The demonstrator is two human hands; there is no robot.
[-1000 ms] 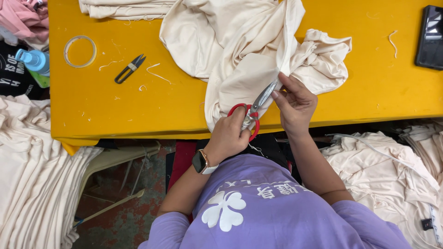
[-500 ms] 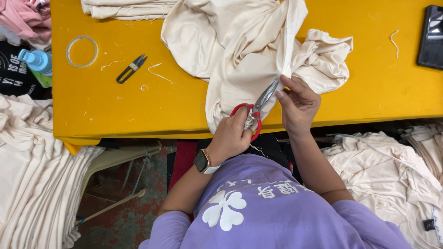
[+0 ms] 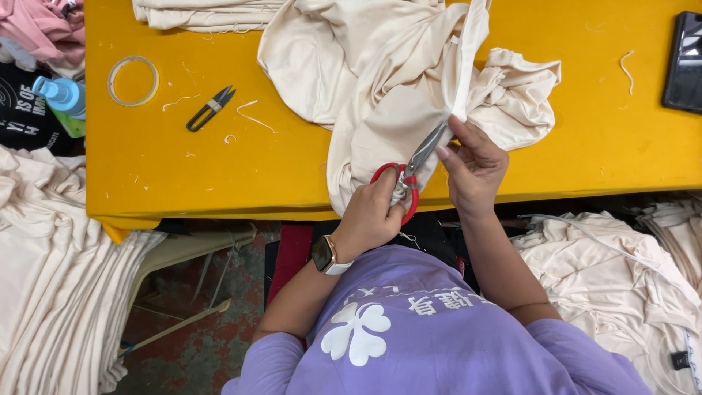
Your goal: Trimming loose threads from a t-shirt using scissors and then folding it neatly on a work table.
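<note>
My left hand (image 3: 371, 213), a watch on its wrist, grips red-handled scissors (image 3: 418, 159) at the near edge of the yellow table (image 3: 219, 172). The blades point up and to the right into a crumpled cream garment (image 3: 380, 73). My right hand (image 3: 474, 167) pinches a fold of that garment right beside the blade tips. Part of the garment hangs over the table edge, between my hands.
Small black thread snips (image 3: 210, 108) and a clear tape ring (image 3: 132, 80) lie on the table's left. A black phone (image 3: 684, 62) lies far right. A blue bottle (image 3: 58, 93) stands left of the table. Cream garment piles lie at lower left (image 3: 44, 271) and lower right (image 3: 621, 271).
Both hands stay at the same fold with the scissors; only the view shifts slightly.
</note>
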